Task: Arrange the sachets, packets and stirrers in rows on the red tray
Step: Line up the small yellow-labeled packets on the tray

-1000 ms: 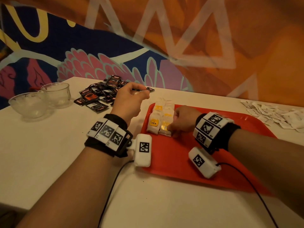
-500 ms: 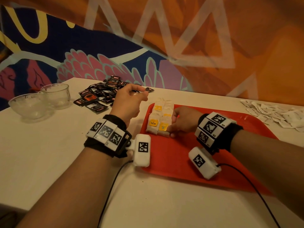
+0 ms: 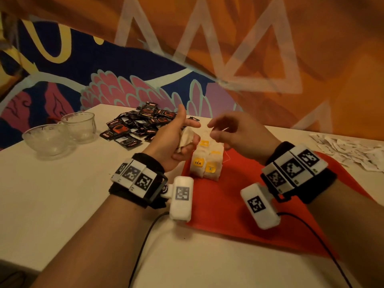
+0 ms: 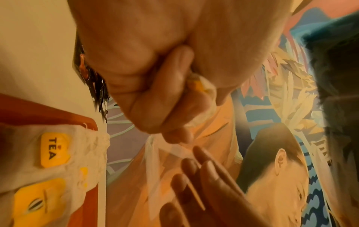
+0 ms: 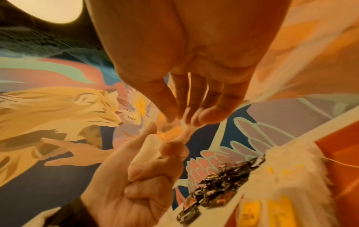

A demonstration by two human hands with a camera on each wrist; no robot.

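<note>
My left fingers [image 3: 188,142]: curled round a crumpled tea bag [image 3: 185,136], raised above the desk [image 3: 62,194].
My right fingers [image 3: 216,133]: loose, empty.
Tea bag rows [image 3: 205,163]: red tray's [image 3: 228,204] near-left corner.

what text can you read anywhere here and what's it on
"TEA": yellow tag of a tea bag on the red tray; also in the left wrist view.
Black sachets: print too blurred to read.
White packets: too small to read.
Wristbands: square code patterns, no words.
</note>
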